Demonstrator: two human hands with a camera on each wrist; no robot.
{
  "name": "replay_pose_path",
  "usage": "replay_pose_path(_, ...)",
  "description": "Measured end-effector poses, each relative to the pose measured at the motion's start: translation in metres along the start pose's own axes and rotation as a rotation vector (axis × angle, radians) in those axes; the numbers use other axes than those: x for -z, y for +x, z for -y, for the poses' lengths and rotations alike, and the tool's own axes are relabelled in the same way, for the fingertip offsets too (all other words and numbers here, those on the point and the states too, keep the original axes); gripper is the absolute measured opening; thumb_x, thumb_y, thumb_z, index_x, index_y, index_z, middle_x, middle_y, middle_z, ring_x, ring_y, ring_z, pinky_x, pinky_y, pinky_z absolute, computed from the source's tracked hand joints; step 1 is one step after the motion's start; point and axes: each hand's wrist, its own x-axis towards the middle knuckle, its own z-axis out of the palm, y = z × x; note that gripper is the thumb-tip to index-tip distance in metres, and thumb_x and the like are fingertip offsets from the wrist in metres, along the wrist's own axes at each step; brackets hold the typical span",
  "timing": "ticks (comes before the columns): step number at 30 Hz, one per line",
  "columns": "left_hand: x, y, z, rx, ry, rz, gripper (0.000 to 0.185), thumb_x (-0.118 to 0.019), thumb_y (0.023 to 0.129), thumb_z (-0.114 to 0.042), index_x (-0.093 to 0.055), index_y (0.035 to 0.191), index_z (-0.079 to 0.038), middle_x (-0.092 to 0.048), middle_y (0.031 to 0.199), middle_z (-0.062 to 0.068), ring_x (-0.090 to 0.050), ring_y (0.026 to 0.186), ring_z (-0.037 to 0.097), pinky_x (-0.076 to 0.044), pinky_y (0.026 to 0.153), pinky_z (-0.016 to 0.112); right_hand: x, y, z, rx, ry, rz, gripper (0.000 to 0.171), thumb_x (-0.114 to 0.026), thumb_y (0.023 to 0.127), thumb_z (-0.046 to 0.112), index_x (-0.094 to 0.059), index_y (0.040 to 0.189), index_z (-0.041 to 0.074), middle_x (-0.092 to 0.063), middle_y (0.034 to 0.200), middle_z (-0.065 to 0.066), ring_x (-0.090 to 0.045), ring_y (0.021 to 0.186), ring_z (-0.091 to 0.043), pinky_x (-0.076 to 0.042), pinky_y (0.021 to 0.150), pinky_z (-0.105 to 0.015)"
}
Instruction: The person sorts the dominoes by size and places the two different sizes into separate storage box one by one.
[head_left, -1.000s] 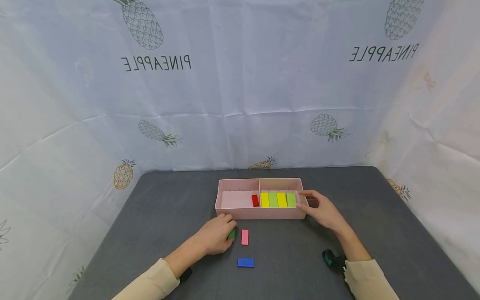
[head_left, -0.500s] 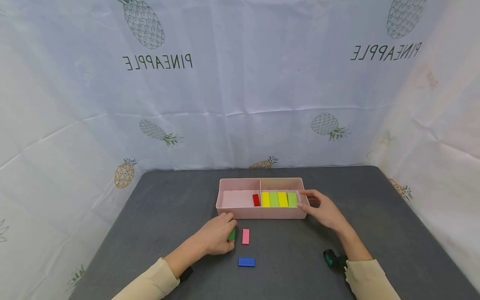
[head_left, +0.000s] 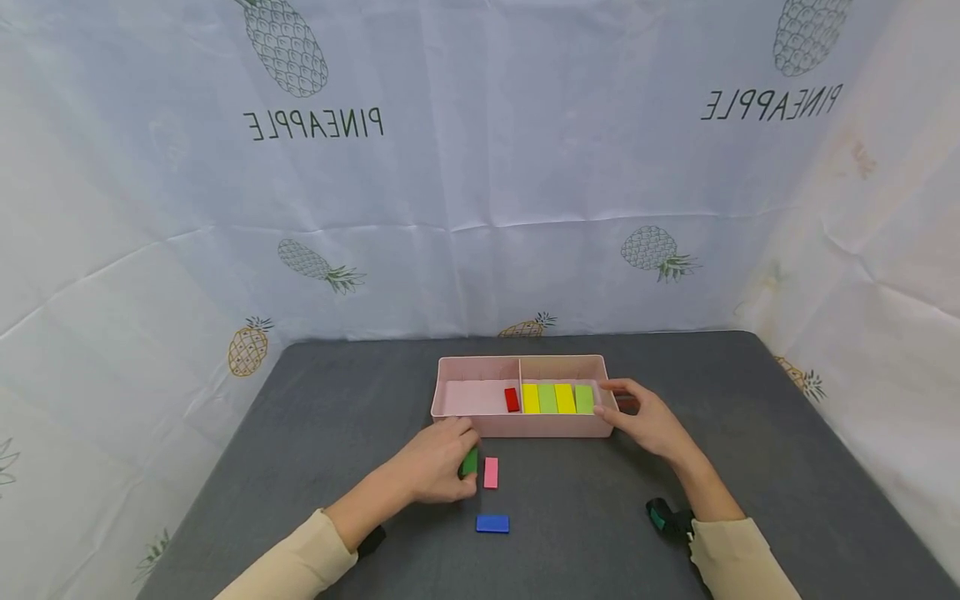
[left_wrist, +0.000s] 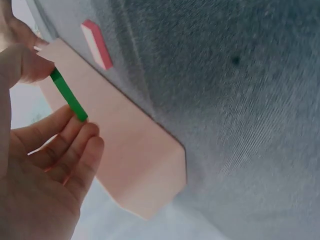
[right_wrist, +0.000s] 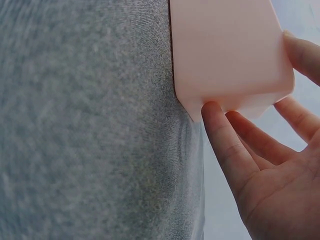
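Note:
My left hand [head_left: 431,462] pinches a green block [head_left: 470,462] just in front of the pink box [head_left: 536,427]. In the left wrist view, the thumb and fingertips hold that green block [left_wrist: 69,95] by its two ends, in front of the box wall [left_wrist: 130,145]. My right hand [head_left: 648,423] holds the box's right end, thumb at the rim and fingers [right_wrist: 227,140] against the end wall. Inside, the left compartment has a red block [head_left: 512,400] by the divider. Yellow blocks [head_left: 531,399] and light green blocks [head_left: 584,399] alternate in a row in the right compartment.
A pink block [head_left: 491,472] lies on the dark table [head_left: 360,392] to the right of the left hand. Nearer the front is a blue block [head_left: 492,523]. Behind the table hangs a white curtain [head_left: 480,167] printed with pineapples.
My left hand has moved slightly forward and right with the green block, toward the box's front wall. The right hand keeps its place on the box.

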Motion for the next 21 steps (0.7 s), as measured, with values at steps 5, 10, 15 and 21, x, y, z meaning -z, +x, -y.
replay_pose_path(5,0.011,-0.001,0.0,-0.019,-0.014,-0.026,0.035,-0.074,0.08,-0.032,-0.066,0.108,-0.012,-0.055,0.096,-0.003,-0.047,0.084,0.01,-0.047,0.071,0.023,-0.001,0.001,-0.001,0.008,-0.004,0.0,0.066,-0.069,0.097,0.042,-0.048,0.148,0.006,-0.045,0.15,-0.023,-0.052,0.125,-0.044,-0.05,0.095,-0.056)
replay_pose_path(10,0.019,0.0,0.002,-0.012,-0.02,-0.031,0.037,-0.075,0.081,-0.032,-0.067,0.11,-0.011,-0.055,0.097,-0.003,-0.047,0.084,0.01,-0.047,0.072,0.023,0.0,0.0,-0.004,0.023,0.003,-0.002,0.065,-0.069,0.097,0.041,-0.048,0.148,0.007,-0.046,0.15,-0.023,-0.052,0.126,-0.045,-0.05,0.094,-0.057)
replay_pose_path(15,0.025,0.004,0.003,-0.013,-0.019,-0.03,0.039,-0.077,0.08,-0.032,-0.068,0.111,-0.01,-0.055,0.096,-0.003,-0.048,0.084,0.01,-0.048,0.073,0.023,0.001,0.0,-0.005,0.031,0.002,-0.002,0.065,-0.069,0.097,0.04,-0.048,0.148,0.006,-0.047,0.149,-0.022,-0.053,0.125,-0.044,-0.051,0.093,-0.056)
replay_pose_path(21,0.031,0.009,0.004,-0.011,-0.026,-0.036,0.04,-0.078,0.078,-0.031,-0.068,0.111,-0.01,-0.056,0.097,-0.002,-0.049,0.084,0.011,-0.05,0.074,0.024,0.001,0.001,-0.006,0.032,0.006,-0.003,0.066,-0.069,0.097,0.041,-0.047,0.148,0.005,-0.046,0.15,-0.022,-0.052,0.126,-0.044,-0.05,0.094,-0.057)
